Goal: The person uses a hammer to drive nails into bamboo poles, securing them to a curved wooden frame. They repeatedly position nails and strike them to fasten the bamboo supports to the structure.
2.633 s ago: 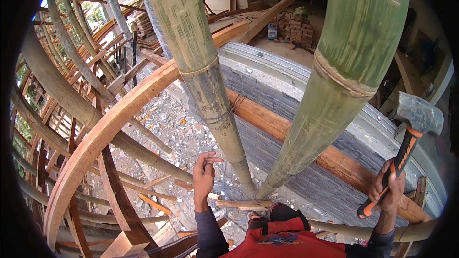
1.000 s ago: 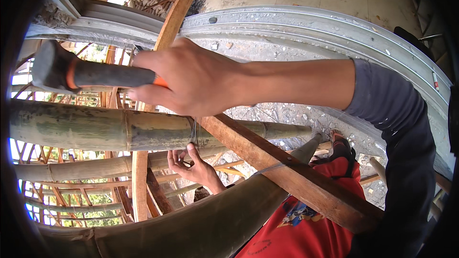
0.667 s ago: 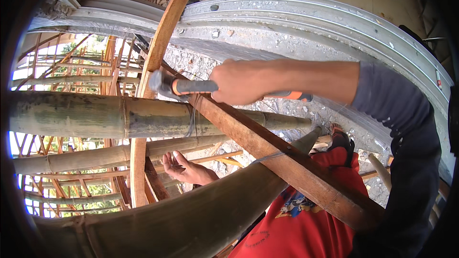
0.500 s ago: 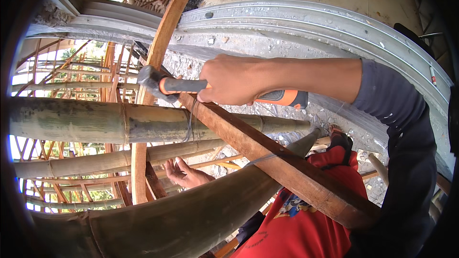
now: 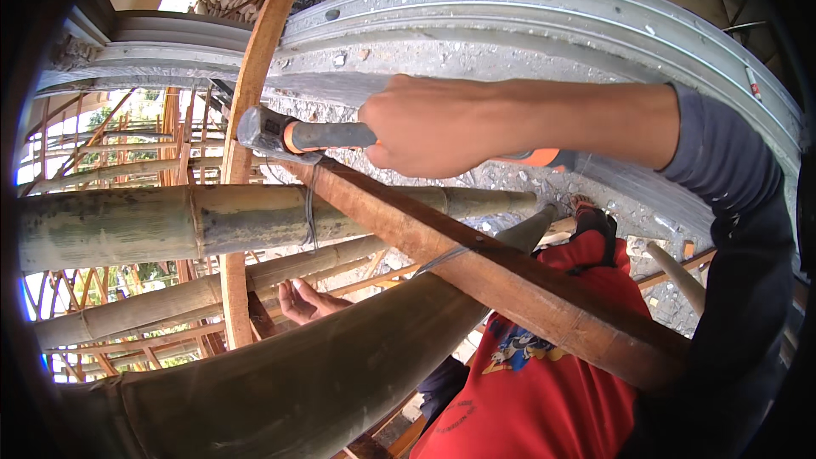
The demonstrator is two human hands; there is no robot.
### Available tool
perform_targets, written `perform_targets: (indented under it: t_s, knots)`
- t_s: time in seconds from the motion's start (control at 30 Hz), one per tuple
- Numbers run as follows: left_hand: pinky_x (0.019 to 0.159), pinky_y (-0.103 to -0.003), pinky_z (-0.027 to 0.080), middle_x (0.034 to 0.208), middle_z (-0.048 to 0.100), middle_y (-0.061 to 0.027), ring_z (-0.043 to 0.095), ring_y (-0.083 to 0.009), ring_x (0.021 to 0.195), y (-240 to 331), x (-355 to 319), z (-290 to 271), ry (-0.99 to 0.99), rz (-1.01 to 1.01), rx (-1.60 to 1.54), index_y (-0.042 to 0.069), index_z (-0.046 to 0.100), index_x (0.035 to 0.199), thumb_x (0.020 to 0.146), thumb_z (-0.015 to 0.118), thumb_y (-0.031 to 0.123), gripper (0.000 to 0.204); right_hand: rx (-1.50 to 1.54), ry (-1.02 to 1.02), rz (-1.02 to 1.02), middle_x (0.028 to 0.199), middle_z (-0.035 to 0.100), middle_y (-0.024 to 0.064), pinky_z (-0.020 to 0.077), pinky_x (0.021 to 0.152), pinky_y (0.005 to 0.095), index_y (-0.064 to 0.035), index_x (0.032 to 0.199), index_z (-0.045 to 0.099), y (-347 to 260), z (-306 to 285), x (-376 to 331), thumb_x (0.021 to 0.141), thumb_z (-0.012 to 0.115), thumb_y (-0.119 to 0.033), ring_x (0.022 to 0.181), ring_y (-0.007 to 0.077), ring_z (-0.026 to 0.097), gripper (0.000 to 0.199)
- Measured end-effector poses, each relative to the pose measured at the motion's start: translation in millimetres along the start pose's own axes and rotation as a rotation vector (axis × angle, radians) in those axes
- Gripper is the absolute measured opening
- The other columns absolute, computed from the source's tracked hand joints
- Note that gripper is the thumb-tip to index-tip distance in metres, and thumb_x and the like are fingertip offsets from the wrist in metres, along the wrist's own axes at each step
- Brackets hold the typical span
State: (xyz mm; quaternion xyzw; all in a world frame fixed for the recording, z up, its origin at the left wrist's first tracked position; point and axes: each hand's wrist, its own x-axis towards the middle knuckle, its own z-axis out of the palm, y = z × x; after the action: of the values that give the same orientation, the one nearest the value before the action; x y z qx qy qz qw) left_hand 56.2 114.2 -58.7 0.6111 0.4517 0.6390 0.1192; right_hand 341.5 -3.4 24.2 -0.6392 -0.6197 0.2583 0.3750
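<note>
My right hand is closed round the grey and orange handle of a hammer. The hammer's dark head is at the upper end of a slanting brown wooden beam; whether they touch I cannot tell. Dark wire loops round that end and a horizontal bamboo pole. A second tie binds the beam to a thick bamboo pole nearer me. Beyond this thick pole, my left hand shows with fingers loosely bent and apart, holding nothing; its wrist is hidden behind the pole.
An upright wooden strip crosses behind the hammer head. Along the far side runs a grey metal track above a rubble-strewn ledge. Bamboo and timber scaffolding extends below on the left. A loose bamboo pole lies at right.
The view has shifted, moving the scene left. Against the beam, the hammer in my right hand has moved slightly right and its handle has tilted. My left hand's fingers have curled a little more.
</note>
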Motion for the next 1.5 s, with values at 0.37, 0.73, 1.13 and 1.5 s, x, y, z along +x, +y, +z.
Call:
perform_targets:
  t_s: [0.37, 0.73, 1.13, 1.5]
  knots:
    - [0.081, -0.031, 0.036, 0.095, 0.051, -0.0062, 0.045, -0.0155, 0.088, 35.1, -0.9, 2.9, -0.146, 0.087, 0.144, 0.002, 0.053, 0.109, 0.087, 0.061, 0.016, 0.028, 0.044, 0.186, -0.305, 0.057, 0.057, 0.0192, 0.0473, 0.051, 0.0398, 0.0073, 0.084, 0.056, -23.9, -7.2, 23.2, 0.085, 0.049, -0.015, 0.051, 0.0311, 0.059, 0.023]
    - [0.066, -0.024, 0.036, 0.100, 0.051, -0.0062, 0.046, -0.0112, 0.089, 46.0, -0.2, 3.2, -0.175, 0.086, 0.173, 0.005, 0.050, 0.114, 0.085, 0.065, 0.016, 0.035, 0.022, 0.393, -0.394, 0.055, 0.057, 0.0184, 0.0449, 0.047, 0.0400, 0.0094, 0.073, 0.055, -31.8, -18.7, 20.8, 0.085, 0.052, -0.018, 0.048, 0.0307, 0.058, 0.030]
    - [0.077, -0.034, 0.045, 0.099, 0.061, -0.0092, 0.056, -0.0208, 0.090, 72.3, 17.3, 7.0, -0.300, 0.543, 0.413, 0.004, 0.055, 0.109, 0.079, 0.069, 0.015, 0.034, -0.065, -0.048, 0.035, 0.062, 0.058, 0.0239, 0.0478, 0.062, 0.0435, 0.0123, 0.076, 0.058, 21.6, 19.1, 25.0, 0.086, 0.049, -0.021, 0.059, 0.0331, 0.060, 0.036]
    - [0.060, -0.037, 0.051, 0.095, 0.056, -0.0035, 0.057, -0.0251, 0.083, 83.0, 31.8, 39.6, -0.639, 0.908, 0.964, 0.019, 0.058, 0.109, 0.074, 0.069, 0.022, 0.037, 0.160, 0.106, 0.214, 0.053, 0.054, 0.0160, 0.0480, 0.052, 0.0397, 0.0079, 0.076, 0.055, 46.8, 12.3, 32.8, 0.087, 0.048, -0.026, 0.047, 0.0255, 0.058, 0.036]
